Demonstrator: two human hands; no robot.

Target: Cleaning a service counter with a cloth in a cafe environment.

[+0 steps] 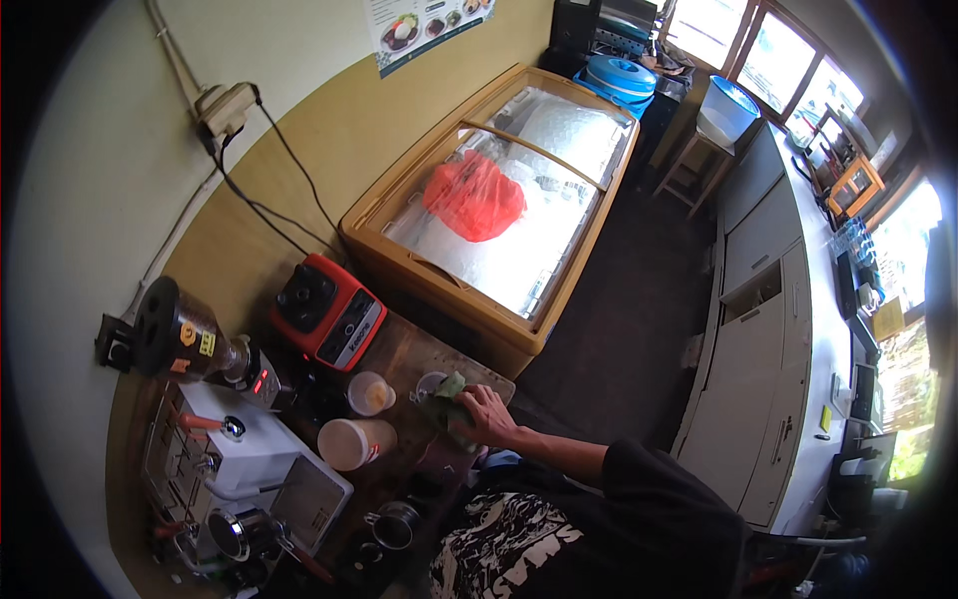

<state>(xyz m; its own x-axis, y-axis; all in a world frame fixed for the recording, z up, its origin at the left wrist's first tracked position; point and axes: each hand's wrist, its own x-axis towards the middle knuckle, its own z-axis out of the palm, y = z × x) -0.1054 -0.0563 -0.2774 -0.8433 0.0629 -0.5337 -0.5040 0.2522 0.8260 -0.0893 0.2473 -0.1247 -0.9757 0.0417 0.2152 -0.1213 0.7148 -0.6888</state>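
I see a person in a black T-shirt with a pale print (519, 544) bent by a worn brown wooden table (414, 344). The right hand (489, 414) has its fingers curled over a crumpled dull-green cloth (449, 411) (it looks like cloth, anyway) and seems to be gripping it. The left hand is out of sight, so I can't tell what it is doing.

The cloth is near the table's right edge, just beside a small clear cup (430, 386). The work in hand looks like handling the cloth on the tabletop. I'd say the next move calls for a firm hold and a gentle touch — that little cup could get bumped.

The cloth is soft and bunched up, with no neat shape. To its left are a see-through round cup with pale stuff inside (370, 393) and a wide cream tub with a round top (351, 445). Nearer is a shiny round metal jug (394, 525). Farther off sits a red and black boxy blender base (329, 311), with hard, smooth sides. At the far left of the table is a white and silver coffee machine (239, 439) — all flat panels and bright metal.
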